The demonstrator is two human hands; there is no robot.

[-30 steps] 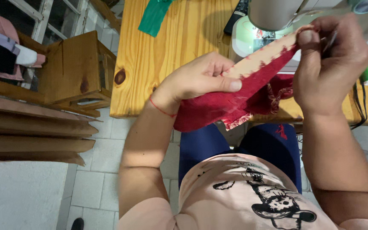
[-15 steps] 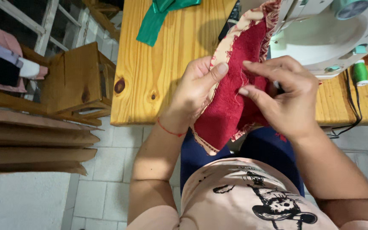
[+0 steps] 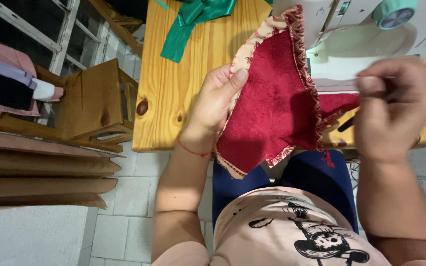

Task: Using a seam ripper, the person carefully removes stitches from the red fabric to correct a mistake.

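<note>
The left hand [image 3: 218, 101] is raised in front of the person, palm turned toward the body, fingers curled and the thumb stretched upward and pressed flat. A thin red thread circles its wrist, and the forearm runs down toward the torso. The right hand [image 3: 395, 111] is lifted at the same height, blurred, its thumb and forefinger seemingly pinched together, knuckles facing the camera, forearm bare.

Red terry cloth [image 3: 277, 106] with patterned trim, held upright above table edge.

Left hand [image 3: 218, 101] grips red cloth [image 3: 272, 103]; right hand [image 3: 395, 111] pinched.
</note>
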